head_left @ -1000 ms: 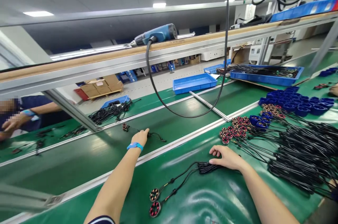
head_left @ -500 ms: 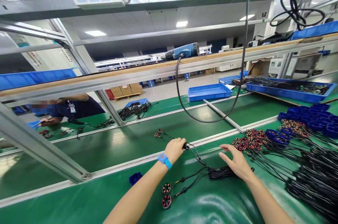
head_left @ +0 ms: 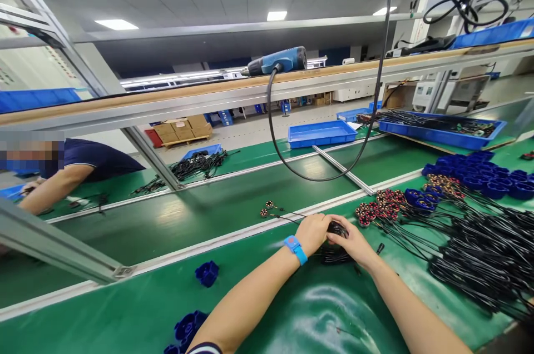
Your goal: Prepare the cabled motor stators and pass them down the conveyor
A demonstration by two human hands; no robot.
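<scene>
held item: black wire coil (head_left: pixel 337 227) – at the far edge of the green mat (head_left: pixel 334 309), near its middle, between both hands. left hand (head_left: pixel 314 232): fingers curled shut on the coil's left side; blue wristband (head_left: pixel 295 248) on the wrist. right hand (head_left: pixel 354 242): fingers pressed together over the coil's right side, pinching it. a thin lead runs from the coil to two small stators (head_left: pixel 267 208) on the conveyor belt (head_left: pixel 200 220), just past the mat's far edge. a second wire bundle (head_left: pixel 334 257) lies under the hands. right end of the mat – stator pile (head_left: pixel 381 209), heap of black leads (head_left: pixel 492 254).
</scene>
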